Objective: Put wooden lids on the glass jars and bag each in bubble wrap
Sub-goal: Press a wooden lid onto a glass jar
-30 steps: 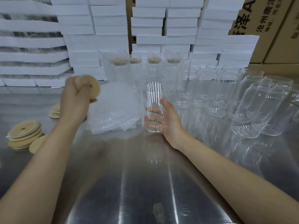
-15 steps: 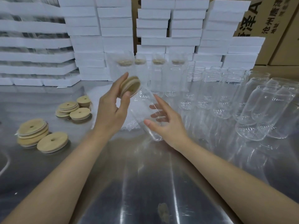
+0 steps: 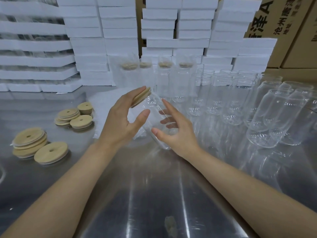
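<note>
Wooden lid (image 3: 141, 98) brought across onto jar (image 3: 154, 109) mouth, jar tipped from upright, left hand (image 3: 121, 122) pressing it

Packing warehouse: stacked cartons (image 3: 291, 31), foam boxes (image 3: 118, 23)

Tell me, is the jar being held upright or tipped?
Tipped: the glass jar slants in the right hand, its mouth toward the wooden lid.

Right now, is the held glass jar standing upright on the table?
No, the glass jar is tilted in the right hand, its mouth toward the wooden lid.
</note>
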{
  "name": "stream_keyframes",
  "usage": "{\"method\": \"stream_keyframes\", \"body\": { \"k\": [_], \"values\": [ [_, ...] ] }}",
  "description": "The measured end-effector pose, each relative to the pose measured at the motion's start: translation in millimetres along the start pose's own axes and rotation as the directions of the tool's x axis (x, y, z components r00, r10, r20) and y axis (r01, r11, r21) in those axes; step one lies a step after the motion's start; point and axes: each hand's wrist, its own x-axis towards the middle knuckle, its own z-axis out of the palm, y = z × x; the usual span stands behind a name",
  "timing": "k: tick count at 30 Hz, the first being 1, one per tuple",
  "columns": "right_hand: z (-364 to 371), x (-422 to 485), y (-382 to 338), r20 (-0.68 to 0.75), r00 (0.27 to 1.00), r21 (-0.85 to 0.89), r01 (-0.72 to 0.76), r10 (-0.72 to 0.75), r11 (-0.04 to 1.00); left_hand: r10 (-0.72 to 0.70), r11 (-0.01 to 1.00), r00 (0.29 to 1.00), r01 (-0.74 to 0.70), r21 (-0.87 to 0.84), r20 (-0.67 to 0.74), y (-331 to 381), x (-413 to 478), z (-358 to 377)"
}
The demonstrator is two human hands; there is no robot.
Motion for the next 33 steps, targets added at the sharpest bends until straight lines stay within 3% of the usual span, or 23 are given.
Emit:
{"method": "stream_keyframes", "body": {
  "k": [11, 19, 22, 25, 27, 30, 33],
  "values": [
    [-3, -3, -4, -0.062, 0.998, -0.052, 0.023, -0.026, 0.998, -0.057, 0.986, 0.998, 0.051, -0.158, -0.032, 4, 3, 9],
    [-2, -1, 0, -0.094, 0.995, -0.017, -0.022, 0.021, 1.0, -0.002, 0.993, 1.0, -0.002, -0.114, -0.028, -2, 6, 13],
    [-2, 2, 1, -0.117, 0.991, 0.032, -0.059, 0.062, 0.998, -0.045, 0.994, 0.999, 0.044, -0.097, -0.008, -9, 7, 16],
    [-3, 9, 3, -0.184, 0.973, 0.179, -0.105, 0.138, 0.978, -0.195, 0.975, 0.981, 0.194, -0.112, 0.006, -21, -1, 22],
    [-6, 13, 5, -0.243, 0.949, 0.253, -0.137, 0.2, 0.958, -0.242, 0.968, 0.97, 0.242, 0.062, -0.01, -30, -5, 20],
    [-18, 18, 13, -0.286, 0.914, 0.295, -0.202, 0.288, 0.934, -0.182, 0.882, 0.982, 0.143, 0.449, 0.045, -44, -6, 14],
    [-27, 22, 19, -0.317, 0.878, 0.349, -0.244, 0.359, 0.905, -0.209, 0.821, 0.974, 0.124, 0.557, 0.091, -46, -6, 17]
  ]
}}
